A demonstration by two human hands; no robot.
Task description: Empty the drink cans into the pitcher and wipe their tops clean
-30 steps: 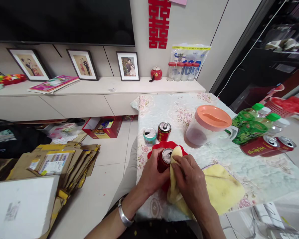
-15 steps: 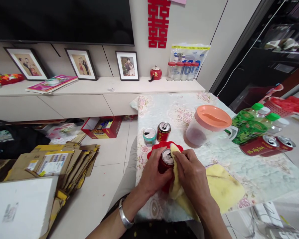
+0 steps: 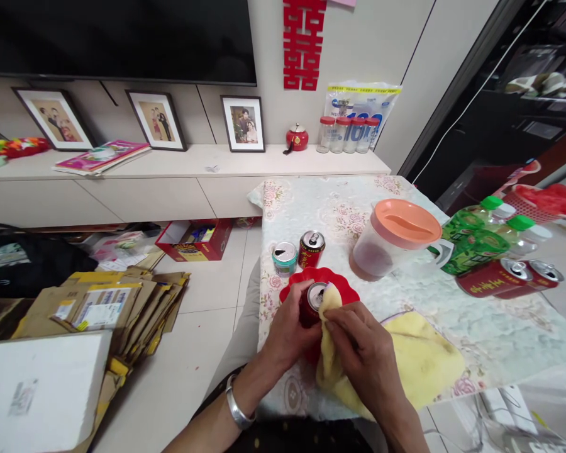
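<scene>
My left hand [image 3: 290,327] is wrapped round a dark red can [image 3: 316,297], held upright over a red scalloped dish [image 3: 342,286]. In my right hand [image 3: 362,340] a yellow cloth [image 3: 329,336] is pinched, its bunched tip touching the can's top near the opening. The rest of the cloth spreads over the table to the right. Just behind the dish stand a teal can [image 3: 284,258] and a second red can [image 3: 311,250]. A pitcher with an orange lid [image 3: 405,221] stands beyond my right hand.
On the table's right are green bottles [image 3: 481,242], two red cans [image 3: 493,278] lying down and a red basket [image 3: 531,204]. A white cabinet [image 3: 170,165] runs along the wall. Folded cardboard [image 3: 117,302] and a white foam box [image 3: 42,384] are at the left.
My right hand has moved slightly down and outward with the cloth, whose tip has drawn back toward the near edge of the can's top. More of the red dish shows behind.
</scene>
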